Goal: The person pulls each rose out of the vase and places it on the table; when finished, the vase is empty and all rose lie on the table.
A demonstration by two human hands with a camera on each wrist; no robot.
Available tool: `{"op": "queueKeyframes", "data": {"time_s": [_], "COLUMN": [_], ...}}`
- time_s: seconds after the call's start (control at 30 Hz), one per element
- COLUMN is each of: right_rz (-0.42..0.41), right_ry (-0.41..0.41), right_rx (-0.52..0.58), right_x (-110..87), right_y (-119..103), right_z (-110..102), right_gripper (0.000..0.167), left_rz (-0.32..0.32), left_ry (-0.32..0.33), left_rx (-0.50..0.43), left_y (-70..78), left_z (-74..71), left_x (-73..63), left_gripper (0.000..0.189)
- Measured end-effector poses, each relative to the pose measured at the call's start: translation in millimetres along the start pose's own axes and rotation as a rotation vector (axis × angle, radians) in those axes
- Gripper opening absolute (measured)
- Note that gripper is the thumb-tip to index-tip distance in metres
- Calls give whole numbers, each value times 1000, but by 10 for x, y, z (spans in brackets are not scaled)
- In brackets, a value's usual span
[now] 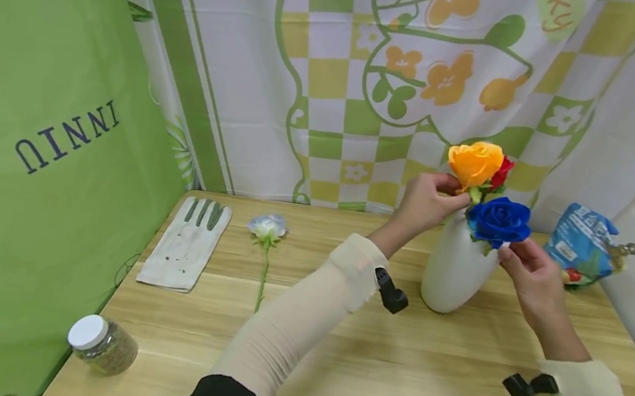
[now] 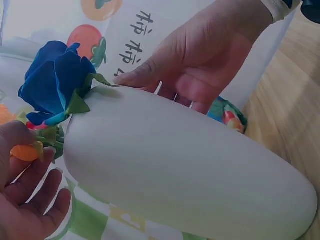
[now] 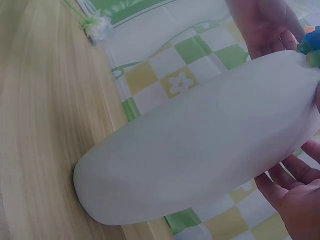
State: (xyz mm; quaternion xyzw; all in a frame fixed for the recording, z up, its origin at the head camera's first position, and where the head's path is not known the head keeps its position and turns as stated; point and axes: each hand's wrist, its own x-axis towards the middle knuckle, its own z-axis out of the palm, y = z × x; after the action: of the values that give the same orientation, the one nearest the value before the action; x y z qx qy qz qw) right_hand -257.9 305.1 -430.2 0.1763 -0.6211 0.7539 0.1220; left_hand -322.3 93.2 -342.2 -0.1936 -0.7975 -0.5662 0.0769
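A white vase [image 1: 456,268] stands on the table, holding an orange rose [image 1: 475,163], a red rose [image 1: 502,172] and a blue rose [image 1: 499,220]. My left hand [image 1: 427,204] pinches the orange rose just below its bloom, thumb and forefinger on the green stem in the left wrist view. My right hand [image 1: 537,285] holds the vase near its rim from the right, thumb by a leaf of the blue rose [image 2: 55,82] and the other fingers partly behind the vase [image 2: 190,160]. Stem ends are hidden inside the vase.
A pale white-blue flower [image 1: 267,226] lies left of my left forearm, beside a white glove [image 1: 185,243]. Near the left table edge is a jar with a white lid [image 1: 88,332]. A blue bag [image 1: 581,243] with a clip stands behind my right hand. Patterned cloth [image 1: 334,90] hangs behind the table.
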Motion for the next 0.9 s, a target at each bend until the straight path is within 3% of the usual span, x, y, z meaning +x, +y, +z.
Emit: {"op": "queueKeyframes", "data": {"time_s": [0.2,0.4,0.67,0.9], "right_rz": [-9,-21,-17,-16], "right_ry": [3,-1,13,15], "right_rx": [-17,-25,-38,-5], "right_x": [13,7,0,-11], "right_y": [-2,-3,3,5], "right_z": [16,20,24,25], "right_gripper": [30,30,31,27], "left_rz": [31,15,-42,-13], "left_ry": [-1,-10,-32,-36], "left_rx": [-54,-134,-386,-410], "left_y": [31,53,120,158], "left_z": [-20,-43,-54,-72], "left_x": [-25,-49,-50,-63], "left_gripper": [13,13,14,14]}}
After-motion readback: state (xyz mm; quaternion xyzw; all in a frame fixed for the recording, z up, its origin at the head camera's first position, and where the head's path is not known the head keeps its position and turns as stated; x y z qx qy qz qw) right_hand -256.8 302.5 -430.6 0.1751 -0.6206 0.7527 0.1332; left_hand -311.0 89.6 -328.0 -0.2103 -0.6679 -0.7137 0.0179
